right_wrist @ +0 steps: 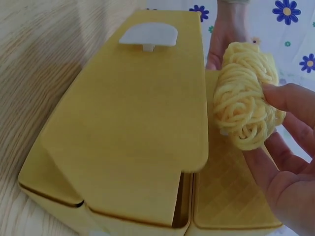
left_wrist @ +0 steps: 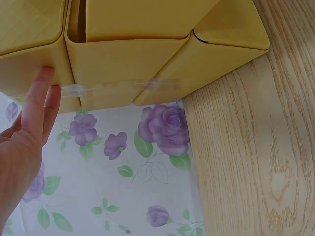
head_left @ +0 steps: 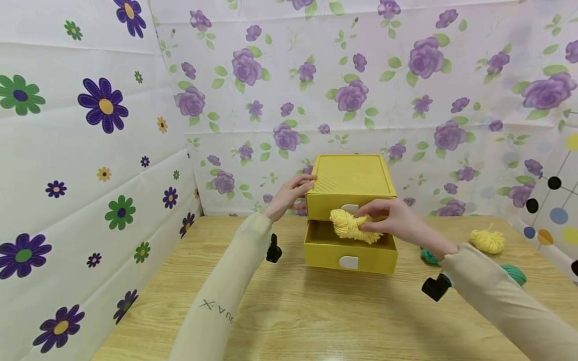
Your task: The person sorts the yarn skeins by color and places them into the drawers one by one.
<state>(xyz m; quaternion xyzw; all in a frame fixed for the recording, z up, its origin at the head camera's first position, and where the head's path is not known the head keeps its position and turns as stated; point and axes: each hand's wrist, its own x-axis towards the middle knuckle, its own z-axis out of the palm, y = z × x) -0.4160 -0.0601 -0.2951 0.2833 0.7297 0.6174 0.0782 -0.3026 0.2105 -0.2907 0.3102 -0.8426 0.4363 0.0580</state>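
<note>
A skein of yellow yarn (head_left: 346,224) is pinched between the thumb and fingers of my right hand (head_left: 397,219), just above the pulled-out lower drawer (head_left: 322,255) of a yellow two-drawer box (head_left: 354,173). In the right wrist view the yarn (right_wrist: 243,98) shows as a bundle of loops beside the drawer front, which has a white tab handle (right_wrist: 150,34). My left hand (head_left: 289,194) rests on the box's upper left side; the left wrist view shows extended fingers (left_wrist: 37,101) touching the side wall. The upper drawer stays closed.
To the right on the wooden table (head_left: 289,311) lie another yellow skein (head_left: 487,240) and two green ones (head_left: 514,274), one partly hidden by my right forearm. Flowered sheets (head_left: 271,100) hang behind the box and along the left.
</note>
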